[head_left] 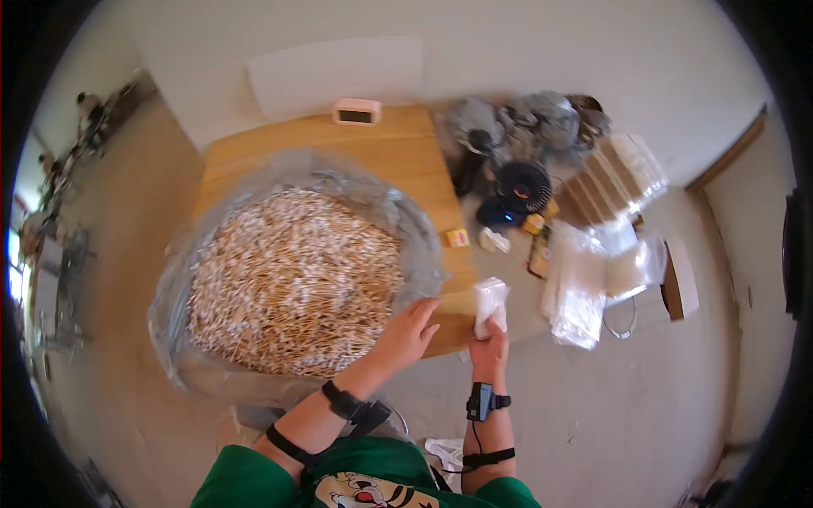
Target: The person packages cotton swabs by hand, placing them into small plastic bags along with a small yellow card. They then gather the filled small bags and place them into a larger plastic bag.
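Note:
A large heap of cotton swabs (pixel 292 279) with wooden sticks and white tips fills a big clear plastic bag (pixel 421 222) with its mouth spread wide. My left hand (pixel 411 330) is at the bag's near right edge, fingers stretched out and thumb apart, with nothing in it. Further right, my right hand (pixel 489 345) grips the lower end of a small stack of clear plastic pouches (pixel 491 302), held upright past the table's front right corner. Whether anything is inside the pouches cannot be made out.
The wooden table (pixel 398 140) bears a pink digital clock (pixel 356 112) and a small yellow box (pixel 457 238). Right of it are a black fan (pixel 522 187), a crumpled tissue (pixel 494 240), stacks of clear plastic bags (pixel 578 284), packed bundles (pixel 616 179) and grey plastic bags (pixel 542 118).

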`<state>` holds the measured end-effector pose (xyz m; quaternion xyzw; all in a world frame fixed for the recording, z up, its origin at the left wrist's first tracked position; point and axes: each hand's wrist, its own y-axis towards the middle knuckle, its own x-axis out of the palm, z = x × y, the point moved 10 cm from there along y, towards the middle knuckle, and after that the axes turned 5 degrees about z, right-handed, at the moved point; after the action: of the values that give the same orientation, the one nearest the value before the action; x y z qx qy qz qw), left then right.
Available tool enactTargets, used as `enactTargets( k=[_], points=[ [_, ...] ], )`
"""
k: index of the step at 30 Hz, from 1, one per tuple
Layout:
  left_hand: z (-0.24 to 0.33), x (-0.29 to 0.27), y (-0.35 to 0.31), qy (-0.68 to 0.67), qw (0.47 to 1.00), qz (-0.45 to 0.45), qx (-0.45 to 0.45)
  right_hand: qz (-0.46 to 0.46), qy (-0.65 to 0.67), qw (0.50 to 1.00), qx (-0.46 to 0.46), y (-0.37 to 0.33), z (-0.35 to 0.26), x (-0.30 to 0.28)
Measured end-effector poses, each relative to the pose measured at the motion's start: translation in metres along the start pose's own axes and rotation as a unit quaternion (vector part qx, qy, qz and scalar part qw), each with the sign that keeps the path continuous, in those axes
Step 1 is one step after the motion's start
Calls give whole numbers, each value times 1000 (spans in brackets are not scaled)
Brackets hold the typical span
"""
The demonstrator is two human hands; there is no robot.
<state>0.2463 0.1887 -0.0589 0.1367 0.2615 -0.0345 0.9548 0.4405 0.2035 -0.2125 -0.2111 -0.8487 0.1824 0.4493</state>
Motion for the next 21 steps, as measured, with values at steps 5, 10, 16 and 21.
enactTargets(
  k=[5,10,16,21],
  points=[
    [-19,-135,-41,165,979,111,-46,-88,-82,993,19,1,44,50],
    [-76,-249,-137,397,886,157,-179,-90,-136,986,44,-7,100,71],
    [-138,-269,-207,448,848,115,-259,-111,-115,987,11,-26,110,113],
    [-170,-265,-208,392,856,145,-304,-148,-206,967,-27,-13,131,133]
  ],
)
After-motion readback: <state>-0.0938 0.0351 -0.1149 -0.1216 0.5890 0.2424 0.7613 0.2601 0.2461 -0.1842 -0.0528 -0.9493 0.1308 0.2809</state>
